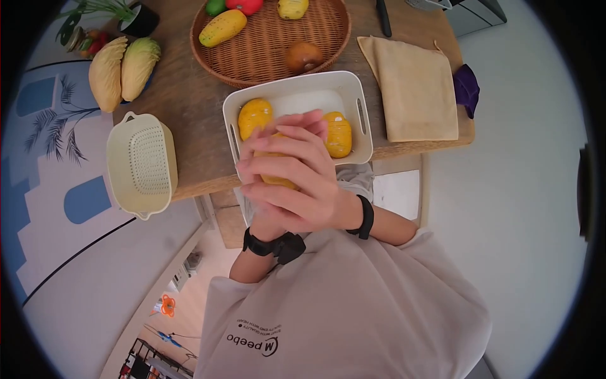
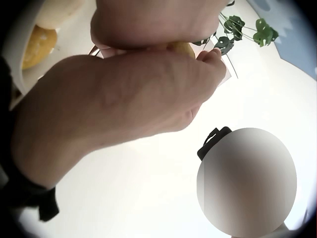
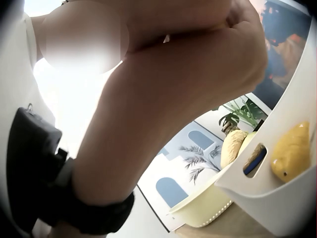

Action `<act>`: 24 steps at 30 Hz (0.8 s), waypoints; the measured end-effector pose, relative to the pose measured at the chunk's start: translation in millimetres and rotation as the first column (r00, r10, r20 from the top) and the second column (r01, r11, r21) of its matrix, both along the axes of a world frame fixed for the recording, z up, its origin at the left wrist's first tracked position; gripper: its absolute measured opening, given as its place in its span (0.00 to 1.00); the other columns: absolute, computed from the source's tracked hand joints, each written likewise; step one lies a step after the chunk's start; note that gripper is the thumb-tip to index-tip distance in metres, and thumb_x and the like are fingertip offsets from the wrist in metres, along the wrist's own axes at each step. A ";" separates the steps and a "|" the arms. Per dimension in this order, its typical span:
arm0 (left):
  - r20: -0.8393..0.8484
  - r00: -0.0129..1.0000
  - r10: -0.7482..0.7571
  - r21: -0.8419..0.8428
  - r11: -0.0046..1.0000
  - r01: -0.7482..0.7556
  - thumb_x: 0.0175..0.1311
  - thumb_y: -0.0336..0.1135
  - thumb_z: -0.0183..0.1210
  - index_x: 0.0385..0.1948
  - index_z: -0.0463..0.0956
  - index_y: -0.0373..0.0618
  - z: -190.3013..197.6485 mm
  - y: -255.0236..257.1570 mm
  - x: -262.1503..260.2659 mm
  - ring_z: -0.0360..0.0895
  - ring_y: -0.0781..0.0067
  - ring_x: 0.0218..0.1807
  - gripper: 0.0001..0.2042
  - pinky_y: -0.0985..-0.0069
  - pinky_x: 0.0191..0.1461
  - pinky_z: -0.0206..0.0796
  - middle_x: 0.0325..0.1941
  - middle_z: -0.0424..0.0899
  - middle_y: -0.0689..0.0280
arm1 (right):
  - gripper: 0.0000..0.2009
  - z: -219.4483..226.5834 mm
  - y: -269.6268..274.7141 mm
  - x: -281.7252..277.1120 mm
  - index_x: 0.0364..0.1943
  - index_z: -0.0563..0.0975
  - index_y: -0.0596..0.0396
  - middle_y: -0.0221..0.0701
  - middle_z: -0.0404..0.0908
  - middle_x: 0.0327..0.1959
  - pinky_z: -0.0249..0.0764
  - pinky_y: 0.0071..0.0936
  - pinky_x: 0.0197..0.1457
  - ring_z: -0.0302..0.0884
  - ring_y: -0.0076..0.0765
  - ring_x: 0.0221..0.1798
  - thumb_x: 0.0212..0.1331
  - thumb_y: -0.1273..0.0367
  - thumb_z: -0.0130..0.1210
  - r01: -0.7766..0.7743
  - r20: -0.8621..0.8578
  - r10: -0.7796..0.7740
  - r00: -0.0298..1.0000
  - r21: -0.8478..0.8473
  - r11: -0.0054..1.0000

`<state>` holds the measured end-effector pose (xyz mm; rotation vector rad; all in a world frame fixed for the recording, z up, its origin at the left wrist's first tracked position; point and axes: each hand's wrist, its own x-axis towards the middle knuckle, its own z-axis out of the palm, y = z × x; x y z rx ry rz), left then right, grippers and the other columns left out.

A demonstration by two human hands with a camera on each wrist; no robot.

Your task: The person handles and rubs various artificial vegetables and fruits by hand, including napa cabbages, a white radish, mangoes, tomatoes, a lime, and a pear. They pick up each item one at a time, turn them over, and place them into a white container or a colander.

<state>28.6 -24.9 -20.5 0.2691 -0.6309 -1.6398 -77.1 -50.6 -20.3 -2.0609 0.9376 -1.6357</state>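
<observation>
Both of my hands are clasped together over the near side of a white bin. Between them they hold a yellow fruit, mostly hidden by the fingers; a bit of its yellow skin shows in the left wrist view. My right hand lies uppermost in the head view, its fingers bent over the fruit. Underneath is my left hand, largely covered by the right one. Inside the bin, a speckled yellow fruit sits at the left and another yellow fruit, marked with lines, at the right.
Beyond the bin stands a round wicker basket of assorted produce. A cream colander is at the table's left edge, with two cabbages behind it. On the right lie a folded beige cloth and a dark-handled utensil.
</observation>
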 end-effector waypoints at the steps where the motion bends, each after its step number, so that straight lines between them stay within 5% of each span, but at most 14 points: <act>1: 0.045 0.999 0.008 -0.013 1.000 -0.007 0.88 0.49 0.35 0.75 0.67 0.40 -0.2 -2.2 3.1 0.68 0.65 0.79 0.27 0.65 0.84 0.54 0.78 0.72 0.59 | 0.12 0.8 -3.8 -3.2 0.46 0.87 0.56 0.45 0.85 0.60 0.75 0.54 0.67 0.83 0.55 0.61 0.58 0.72 0.63 -0.018 -0.005 0.018 1.000 -0.009 1.000; 4: 0.206 0.972 0.109 0.386 0.904 -0.183 0.88 0.50 0.35 0.75 0.67 0.40 9.2 11.5 -4.4 0.68 0.63 0.78 0.28 0.64 0.85 0.54 0.77 0.73 0.59 | 0.12 1.3 -6.8 -6.4 0.46 0.87 0.55 0.44 0.85 0.59 0.76 0.54 0.66 0.83 0.54 0.61 0.58 0.71 0.63 -0.028 -0.031 0.028 0.999 -0.006 1.000; 7: 0.129 0.970 0.205 0.539 0.807 -0.242 0.87 0.49 0.36 0.75 0.67 0.40 -8.3 13.3 -21.8 0.68 0.64 0.78 0.27 0.64 0.84 0.57 0.78 0.72 0.59 | 0.12 0.1 -3.0 -4.4 0.47 0.87 0.54 0.43 0.85 0.59 0.76 0.53 0.67 0.83 0.54 0.62 0.60 0.68 0.62 0.002 -0.068 -0.002 0.998 0.000 1.000; 11: 0.061 0.993 0.097 0.279 0.954 -0.110 0.87 0.48 0.38 0.75 0.67 0.41 3.8 0.6 2.2 0.67 0.67 0.79 0.27 0.65 0.83 0.58 0.79 0.71 0.61 | 0.13 -1.1 8.1 -4.8 0.51 0.85 0.55 0.44 0.86 0.58 0.75 0.54 0.71 0.82 0.58 0.64 0.66 0.66 0.61 -0.123 -0.093 0.114 0.989 -0.101 0.987; 14: 0.079 0.992 0.094 0.359 0.926 -0.116 0.87 0.48 0.38 0.76 0.66 0.41 22.6 6.6 -6.9 0.66 0.67 0.80 0.27 0.65 0.83 0.58 0.80 0.69 0.62 | 0.12 11.8 -5.3 -3.4 0.47 0.85 0.57 0.44 0.86 0.56 0.76 0.56 0.71 0.83 0.57 0.62 0.61 0.71 0.61 -0.016 0.072 0.016 0.997 -0.011 1.000; 17: 0.081 0.991 0.109 0.470 0.872 -0.134 0.87 0.47 0.38 0.77 0.65 0.41 24.1 15.1 -11.3 0.66 0.67 0.80 0.27 0.66 0.83 0.58 0.79 0.69 0.62 | 0.07 16.4 -1.2 -3.8 0.41 0.86 0.57 0.46 0.87 0.53 0.79 0.54 0.67 0.83 0.57 0.60 0.61 0.73 0.61 0.044 -0.003 -0.044 0.999 -0.001 0.999; 21: 0.028 0.998 0.055 0.410 0.910 -0.062 0.87 0.47 0.38 0.76 0.66 0.41 11.8 8.8 -9.5 0.67 0.68 0.79 0.26 0.67 0.83 0.58 0.78 0.71 0.62 | 0.08 11.7 3.8 -2.0 0.39 0.86 0.58 0.46 0.87 0.51 0.79 0.51 0.64 0.84 0.57 0.59 0.58 0.74 0.60 -0.088 -0.041 0.082 0.996 -0.174 0.981; 24: 0.023 0.998 0.065 0.456 0.887 -0.068 0.87 0.47 0.38 0.76 0.66 0.41 17.3 21.4 -15.4 0.68 0.68 0.78 0.26 0.67 0.82 0.58 0.76 0.72 0.63 | 0.08 24.3 -8.0 -10.6 0.36 0.85 0.58 0.45 0.87 0.49 0.81 0.48 0.61 0.85 0.53 0.57 0.52 0.78 0.61 -0.033 0.093 0.034 0.995 -0.019 0.999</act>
